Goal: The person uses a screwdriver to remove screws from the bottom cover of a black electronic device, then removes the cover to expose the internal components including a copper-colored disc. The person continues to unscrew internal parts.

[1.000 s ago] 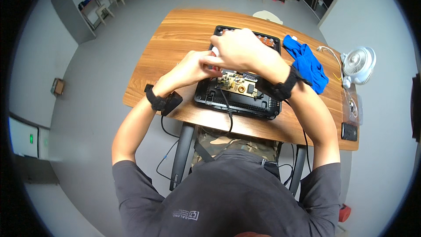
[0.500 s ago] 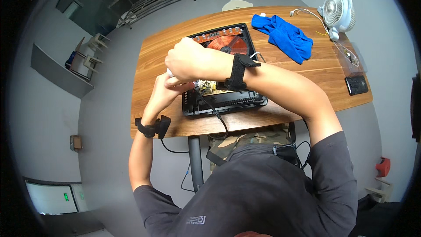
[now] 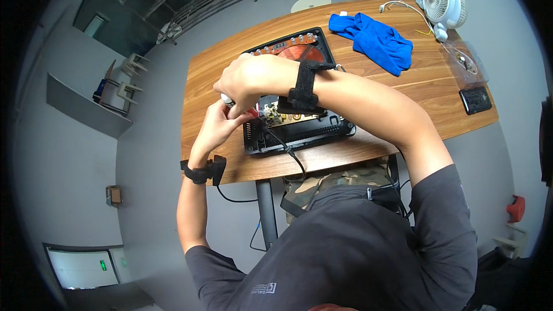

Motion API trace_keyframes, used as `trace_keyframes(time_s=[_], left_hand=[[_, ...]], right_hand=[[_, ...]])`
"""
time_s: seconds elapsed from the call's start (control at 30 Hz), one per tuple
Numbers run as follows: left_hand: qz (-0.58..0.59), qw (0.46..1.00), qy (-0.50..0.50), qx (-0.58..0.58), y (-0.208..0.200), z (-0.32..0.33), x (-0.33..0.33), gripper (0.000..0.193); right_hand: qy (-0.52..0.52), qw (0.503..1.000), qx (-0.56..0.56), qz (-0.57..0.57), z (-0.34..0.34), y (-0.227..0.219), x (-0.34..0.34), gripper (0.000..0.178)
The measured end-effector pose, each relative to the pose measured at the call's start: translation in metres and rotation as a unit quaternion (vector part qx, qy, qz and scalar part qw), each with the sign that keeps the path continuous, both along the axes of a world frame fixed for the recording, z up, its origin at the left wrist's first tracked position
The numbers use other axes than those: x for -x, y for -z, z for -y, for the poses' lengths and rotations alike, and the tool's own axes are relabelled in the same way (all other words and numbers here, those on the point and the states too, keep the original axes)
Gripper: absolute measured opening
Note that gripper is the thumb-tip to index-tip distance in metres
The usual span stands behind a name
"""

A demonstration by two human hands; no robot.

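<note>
An opened induction cooker (image 3: 299, 140) lies on the table, its black casing showing an orange-red coil (image 3: 302, 53) and a circuit board (image 3: 276, 116). My right hand (image 3: 245, 80) is bent over the casing's left side, fingers closed around a small white cylindrical thing (image 3: 228, 99) whose kind I cannot make out. Right beside it, my left hand (image 3: 218, 124) is closed too, thumb and fingers pinched near a small red piece (image 3: 253, 113) at the board's left edge. What the left fingers grip is mostly hidden. A black cord (image 3: 288, 148) runs from the casing over the table's near edge.
A crumpled blue cloth (image 3: 374, 43) lies behind and right of the cooker. At the far right are a white fan (image 3: 442, 1), a clear plastic bag (image 3: 465, 63) and a black phone (image 3: 475, 100). Black straps with small devices circle both wrists, and a cable hangs from the left one.
My right hand has turned and dropped slightly, so more of the white thing and the board shows. The hands stay together at the casing's left side. The whole view has shifted slightly.
</note>
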State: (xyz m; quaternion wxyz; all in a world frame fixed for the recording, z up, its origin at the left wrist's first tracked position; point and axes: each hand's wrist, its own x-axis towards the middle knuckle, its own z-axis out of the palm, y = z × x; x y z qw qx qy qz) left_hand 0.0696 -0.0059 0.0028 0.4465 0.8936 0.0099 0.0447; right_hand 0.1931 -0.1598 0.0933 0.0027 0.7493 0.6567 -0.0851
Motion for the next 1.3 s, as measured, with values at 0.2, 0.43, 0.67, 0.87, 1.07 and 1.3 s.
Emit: trace_keyframes(time_s=[0.2,0.43,0.67,0.87,1.07,1.3], left_hand=[[-0.030,0.990,-0.069,-0.123,-0.009,0.019,-0.010,0.014],[0.048,0.997,-0.030,0.056,0.002,0.007,-0.002,0.037],[-0.006,0.991,-0.067,-0.112,-0.007,0.012,0.000,0.022],[-0.028,1.000,-0.011,0.009,-0.011,0.010,0.001,0.028],[-0.011,0.995,-0.034,-0.094,-0.015,0.017,-0.002,0.027],[0.023,0.997,0.009,-0.068,0.003,0.007,-0.002,0.034]], right_hand=[[-0.001,0.995,-0.073,0.063,0.005,-0.001,0.007,0.038],[-0.090,0.989,-0.067,-0.094,0.005,0.006,-0.005,0.042],[-0.022,0.984,-0.171,0.045,-0.006,0.026,-0.005,0.053],[-0.006,0.991,-0.122,-0.050,0.009,0.008,-0.005,0.059],[0.009,0.992,-0.128,0.012,0.002,0.013,-0.005,0.049],[-0.033,0.986,-0.157,-0.034,0.011,0.016,-0.009,0.048]])
